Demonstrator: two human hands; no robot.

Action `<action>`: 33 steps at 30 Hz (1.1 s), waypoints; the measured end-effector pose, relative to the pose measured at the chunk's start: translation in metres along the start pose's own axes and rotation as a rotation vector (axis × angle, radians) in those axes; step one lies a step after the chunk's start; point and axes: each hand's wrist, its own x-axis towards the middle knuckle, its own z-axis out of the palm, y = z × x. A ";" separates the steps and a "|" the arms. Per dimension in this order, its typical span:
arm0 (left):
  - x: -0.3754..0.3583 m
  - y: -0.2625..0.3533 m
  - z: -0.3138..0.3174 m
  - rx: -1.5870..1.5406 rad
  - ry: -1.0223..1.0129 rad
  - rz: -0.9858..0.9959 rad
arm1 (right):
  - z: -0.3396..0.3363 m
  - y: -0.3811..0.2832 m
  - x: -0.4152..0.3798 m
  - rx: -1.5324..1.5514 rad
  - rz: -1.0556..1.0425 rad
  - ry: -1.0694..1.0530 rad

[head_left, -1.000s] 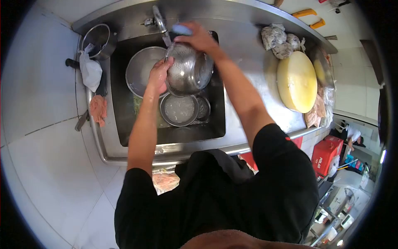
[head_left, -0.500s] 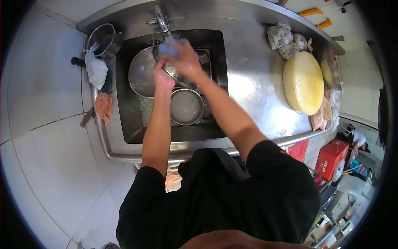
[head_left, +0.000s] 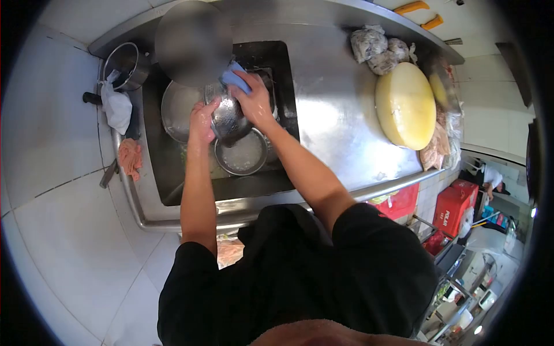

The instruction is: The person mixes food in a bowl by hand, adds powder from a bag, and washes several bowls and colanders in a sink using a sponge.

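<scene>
Above the sink (head_left: 156,173), a wet metal bowl (head_left: 228,118) is held tilted between both hands. My left hand (head_left: 202,122) grips the bowl's left edge with the thumb on it. My right hand (head_left: 254,102), at the bowl's right side, is closed on a blue sponge (head_left: 236,78) near the upper rim. Below the bowl a round pan (head_left: 242,154) with liquid lies in the sink. A larger round pan (head_left: 175,112) sits to its left. A blurred grey disc covers the tap area.
A metal pot (head_left: 128,69), a white bag (head_left: 117,109) and a pink cloth (head_left: 130,158) line the left edge. On the right counter (head_left: 332,109) are a large yellow wheel (head_left: 405,106) and wrapped bundles (head_left: 369,45). Another person (head_left: 494,176) is far right.
The bowl has turned and moved down away from the tap area, its curved side now showing. The right hand and sponge are no longer smeared by motion. The whole view has shifted slightly.
</scene>
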 end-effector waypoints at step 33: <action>-0.016 0.194 -0.204 1.584 1.339 0.596 | -0.027 -0.047 -0.069 0.285 0.192 -0.334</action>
